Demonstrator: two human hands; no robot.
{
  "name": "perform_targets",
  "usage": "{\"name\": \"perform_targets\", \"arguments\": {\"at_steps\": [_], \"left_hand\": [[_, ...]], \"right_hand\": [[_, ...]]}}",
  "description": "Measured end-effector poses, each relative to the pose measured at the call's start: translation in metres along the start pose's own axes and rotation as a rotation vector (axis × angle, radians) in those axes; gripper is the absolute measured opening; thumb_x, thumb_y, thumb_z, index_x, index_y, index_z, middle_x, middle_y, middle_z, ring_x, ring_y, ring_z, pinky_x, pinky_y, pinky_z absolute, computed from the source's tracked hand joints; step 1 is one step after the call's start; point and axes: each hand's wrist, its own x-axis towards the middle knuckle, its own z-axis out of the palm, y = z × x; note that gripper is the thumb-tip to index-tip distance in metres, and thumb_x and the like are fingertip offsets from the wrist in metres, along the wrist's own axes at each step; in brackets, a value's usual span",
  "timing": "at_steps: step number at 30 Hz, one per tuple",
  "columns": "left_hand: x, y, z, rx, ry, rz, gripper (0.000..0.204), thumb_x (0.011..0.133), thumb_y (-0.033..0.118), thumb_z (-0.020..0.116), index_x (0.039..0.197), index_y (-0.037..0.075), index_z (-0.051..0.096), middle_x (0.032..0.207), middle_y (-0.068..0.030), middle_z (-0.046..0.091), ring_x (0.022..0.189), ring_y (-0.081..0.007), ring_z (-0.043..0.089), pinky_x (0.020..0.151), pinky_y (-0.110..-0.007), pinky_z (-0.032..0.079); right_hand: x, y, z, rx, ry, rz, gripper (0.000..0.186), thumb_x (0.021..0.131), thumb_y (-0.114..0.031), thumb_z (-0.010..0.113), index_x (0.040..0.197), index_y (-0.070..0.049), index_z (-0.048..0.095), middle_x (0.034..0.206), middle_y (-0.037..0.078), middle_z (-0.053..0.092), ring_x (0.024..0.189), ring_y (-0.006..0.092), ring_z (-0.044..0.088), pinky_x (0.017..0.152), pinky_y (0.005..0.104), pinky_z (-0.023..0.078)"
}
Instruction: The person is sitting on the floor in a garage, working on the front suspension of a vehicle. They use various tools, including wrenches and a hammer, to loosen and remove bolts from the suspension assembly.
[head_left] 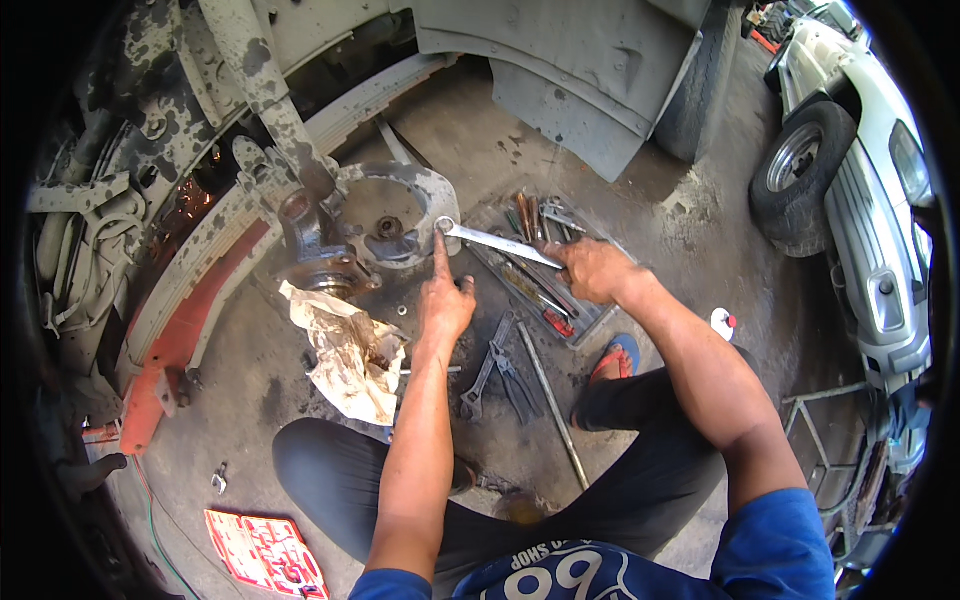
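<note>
Likely fitting; my right hand [597, 270] clasps the wrench [502, 243]; my left hand [447, 305], half-open, index at its ring [453, 229]; turning needs seating.

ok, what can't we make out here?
Head view, all:
Wrench: handle end covered by the right hand.
Ring end: whatever it encloses is too small, left hand's fingertip at it.
Stained sheet: hides whatever lies beneath.
White vehicle: cut off by the dark fisheye rim.

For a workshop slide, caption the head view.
Right hand grips a wrench, left hand at its ring end.
</note>
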Motion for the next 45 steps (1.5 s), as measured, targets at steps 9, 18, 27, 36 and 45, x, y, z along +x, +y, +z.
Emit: {"name": "perform_targets", "arguments": {"at_steps": [9,18,27,36,45], "left_hand": [[-0.003,0.005,-0.005,-0.050,-0.040,-0.036,0.099,0.093,0.017,0.070,0.165,0.027,0.002,0.120,-0.0359,0.065,0.118,-0.0499,0.062,0.102,-0.050,0.049],[-0.008,0.011,-0.001,-0.045,-0.062,-0.051,0.107,0.093,0.016,0.070,0.163,0.032,-0.008,0.122,-0.0379,0.064,0.117,-0.0503,0.063,0.101,-0.051,0.050],[-0.004,-0.013,0.012,0.032,0.008,0.062,0.106,0.093,0.013,0.069,0.164,0.030,-0.007,0.104,-0.0317,0.070,0.099,-0.0473,0.069,0.091,-0.051,0.053],[-0.008,-0.002,0.028,-0.044,0.025,-0.009,0.105,0.094,0.013,0.068,0.164,0.028,-0.009,0.109,-0.0328,0.069,0.104,-0.0471,0.068,0.096,-0.051,0.052],[-0.015,0.014,0.020,0.009,-0.075,-0.112,0.104,0.097,0.019,0.068,0.163,0.032,-0.011,0.126,-0.0352,0.063,0.116,-0.0467,0.064,0.102,-0.051,0.050]], "right_hand": [[-0.003,-0.005,0.001,0.037,-0.029,-0.012,0.068,0.088,-0.005,0.054,0.154,-0.013,0.042,0.122,0.024,0.067,0.113,0.0399,0.066,0.095,0.0474,0.053],[-0.017,-0.001,-0.034,-0.048,0.028,-0.083,0.060,0.098,-0.028,0.061,0.154,-0.015,0.044,0.134,0.020,0.064,0.128,0.0343,0.060,0.109,0.0437,0.048],[-0.061,0.159,-0.093,0.443,0.338,0.264,0.065,0.096,-0.038,0.067,0.151,-0.010,0.048,0.128,0.015,0.067,0.115,0.0252,0.065,0.098,0.0409,0.053],[-0.064,0.240,0.008,0.799,-0.260,0.695,0.046,0.091,-0.020,0.058,0.136,-0.017,0.059,0.113,0.005,0.071,0.101,0.0205,0.069,0.079,0.0428,0.056],[-0.043,0.217,-0.021,0.840,0.068,0.560,0.054,0.091,-0.023,0.062,0.144,-0.017,0.056,0.118,0.006,0.070,0.102,0.0203,0.068,0.082,0.0429,0.055]]}}
